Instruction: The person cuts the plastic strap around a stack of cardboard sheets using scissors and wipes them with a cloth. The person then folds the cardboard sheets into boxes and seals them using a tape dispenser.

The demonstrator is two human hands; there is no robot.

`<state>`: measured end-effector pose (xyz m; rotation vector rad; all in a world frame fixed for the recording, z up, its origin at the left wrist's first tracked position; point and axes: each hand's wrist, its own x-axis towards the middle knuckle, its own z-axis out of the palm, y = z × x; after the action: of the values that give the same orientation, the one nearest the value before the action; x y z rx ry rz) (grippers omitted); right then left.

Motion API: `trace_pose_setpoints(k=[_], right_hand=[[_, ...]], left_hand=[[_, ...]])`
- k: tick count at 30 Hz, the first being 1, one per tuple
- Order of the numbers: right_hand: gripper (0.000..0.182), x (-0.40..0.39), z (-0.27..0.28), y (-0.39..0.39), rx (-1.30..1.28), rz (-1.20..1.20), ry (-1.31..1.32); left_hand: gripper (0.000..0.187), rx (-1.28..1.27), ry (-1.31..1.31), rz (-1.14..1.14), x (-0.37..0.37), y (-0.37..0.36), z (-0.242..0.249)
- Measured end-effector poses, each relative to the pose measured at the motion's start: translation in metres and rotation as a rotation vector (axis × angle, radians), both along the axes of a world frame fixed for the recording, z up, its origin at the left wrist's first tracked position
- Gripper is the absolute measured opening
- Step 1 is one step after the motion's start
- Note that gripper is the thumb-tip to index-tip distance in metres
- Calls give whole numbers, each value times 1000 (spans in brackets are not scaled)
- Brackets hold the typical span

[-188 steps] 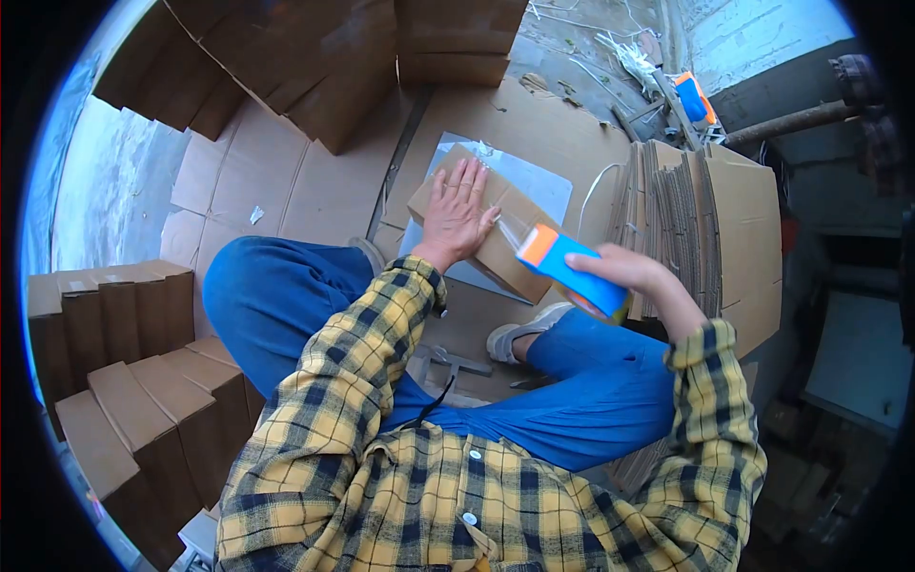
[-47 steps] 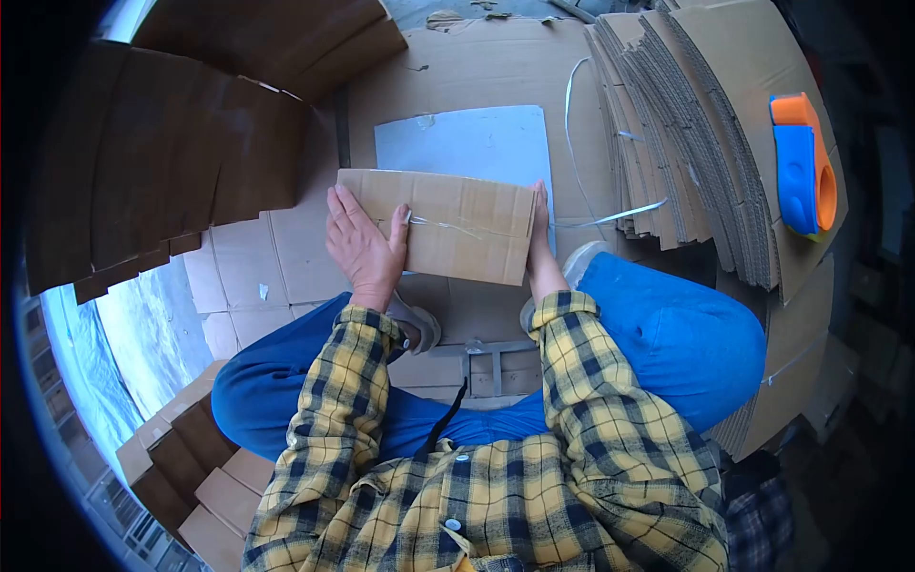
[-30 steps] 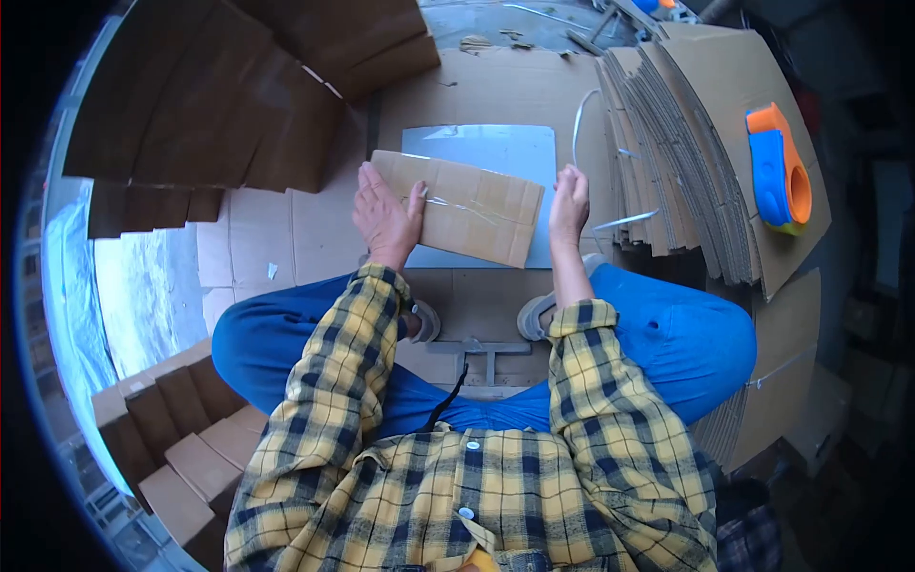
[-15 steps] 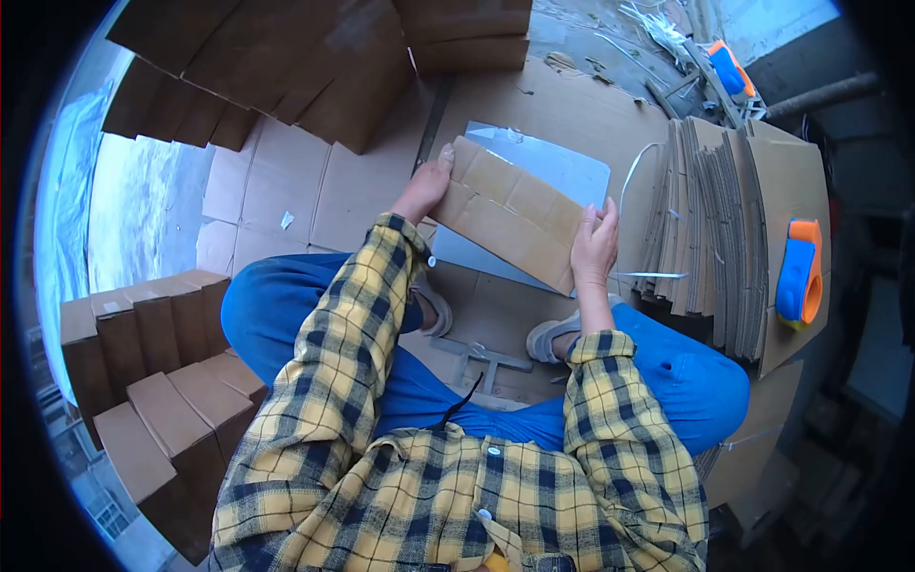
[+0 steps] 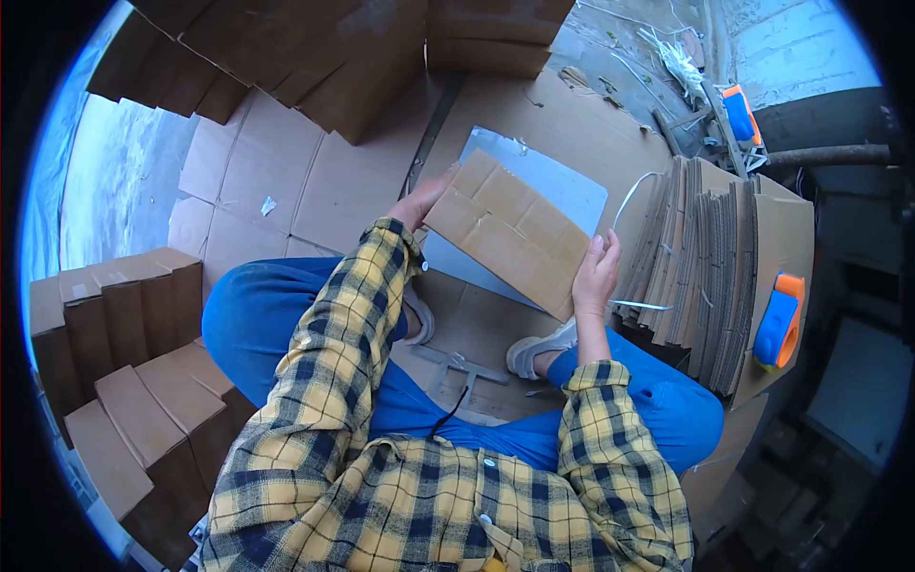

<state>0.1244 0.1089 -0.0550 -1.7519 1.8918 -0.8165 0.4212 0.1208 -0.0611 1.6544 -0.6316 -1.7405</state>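
A flat brown cardboard piece [image 5: 510,234], creased across, is held tilted between my two hands above a pale grey board [image 5: 562,181] on the floor. At its left end is my left hand [image 5: 426,197], slightly blurred, with the fingers partly behind the cardboard. My right hand [image 5: 596,276] grips the right end, thumb at the edge and other fingers partly hidden. The board's upper and lower left edges show around the cardboard.
Stacked flat cardboard [image 5: 701,272] stands at the right, with a blue and orange tape dispenser [image 5: 779,321] on it. Another dispenser [image 5: 740,116] lies upper right. Folded boxes [image 5: 133,305] line the left; more [image 5: 315,57] rise at the top. A white strap [image 5: 629,200] curls beside the stack.
The view has shifted and turned slightly. The cardboard is a little lower against the board, more of whose upper side shows. Both hands remain at its ends.
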Motion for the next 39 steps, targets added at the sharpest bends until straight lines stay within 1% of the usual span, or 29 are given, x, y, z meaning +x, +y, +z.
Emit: trace_pose_setpoints(k=[1, 2, 4, 5, 7, 8, 9, 10, 11, 12, 13, 14, 16, 20, 21, 22, 23, 25, 26, 27, 28, 29, 30, 31, 32, 34, 36, 38, 39], right_hand=[[48, 0, 1, 0, 2, -1, -12], [48, 1, 2, 0, 0, 1, -8], [48, 1, 3, 0, 19, -5, -21], [48, 1, 2, 1, 17, -4, -21], [50, -1, 1, 0, 19, -11, -57], [50, -3, 1, -2, 17, -14, -60], [52, -2, 0, -2, 5, -27, -55], [53, -2, -1, -1, -5, -42, -51], [53, -3, -1, 0, -6, -48, -58], [54, -3, -1, -1, 0, -52, -44], [56, -3, 0, -1, 2, -53, -31], [56, -4, 0, -1, -8, -51, -41], [62, -5, -1, -1, 42, -96, 10], [66, -16, -13, -2, 85, -211, 51], [65, -27, -23, -9, 262, -180, -76], [65, -34, -22, -13, 438, -148, -201], [65, -41, -20, -16, 432, -151, -205], [62, -50, -6, -19, 489, -74, -431], [62, -50, -2, -23, 483, -67, -438], [59, -52, -7, -28, 383, -124, -509], [57, -43, 13, -28, 279, -182, -580], [49, -40, 36, -26, 69, -189, -729], [41, -38, 47, -29, -15, -191, -773], [42, -36, 58, -31, -48, -140, -833], [43, -34, 70, -32, -81, -86, -893], [45, -20, 92, -28, -135, -32, -949], [46, -6, 106, -22, -175, 20, -1003], [52, 3, 112, -20, -132, -18, -989], [54, 8, 114, -20, -85, -36, -1047]], left_hand=[[65, -8, -27, -12, 0, 1, 1], [65, -9, -23, -9, 6, 0, -19], [57, -385, -480, -337, 25, 2, -93], [57, -386, -481, -335, 27, 13, -110], [52, 113, -1093, -186, 21, 31, -116], [52, 109, -1097, -187, 24, 29, -118], [56, 30, -968, -83, 29, 24, -101], [61, -46, -837, 15, 34, 21, -81], [61, -49, -844, 10, 32, 17, -50], [66, 30, -633, 28, 23, 8, -11], [72, 104, -421, 48, 14, 2, 13], [72, 94, -430, 52, 9, 1, 20], [84, -23, -543, -211, 1, 1, 34], [92, 48, -487, -194, -18, 19, 57], [93, 61, -409, -188, -20, 20, 62], [93, 55, -414, -189, -20, 19, 66], [94, 81, -357, -179, -19, 17, 71], [95, 104, -305, -166, -24, 20, 90], [92, 41, -229, -66, -28, 22, 107], [90, -24, -153, 34, -31, 22, 120], [90, -36, -161, 38, -32, 19, 126], [86, -28, -126, 148, -32, 15, 133], [83, -24, -89, 256, -30, 10, 140], [75, -29, 28, 265, -25, 6, 149], [75, -45, 22, 270, -21, 2, 159], [72, -7, 14, 211, -16, -1, 201], [74, -57, -25, 271, -17, -1, 233], [81, -250, -227, -40, -13, 6, 257], [84, -245, -268, -175, -2, 4, 268]])
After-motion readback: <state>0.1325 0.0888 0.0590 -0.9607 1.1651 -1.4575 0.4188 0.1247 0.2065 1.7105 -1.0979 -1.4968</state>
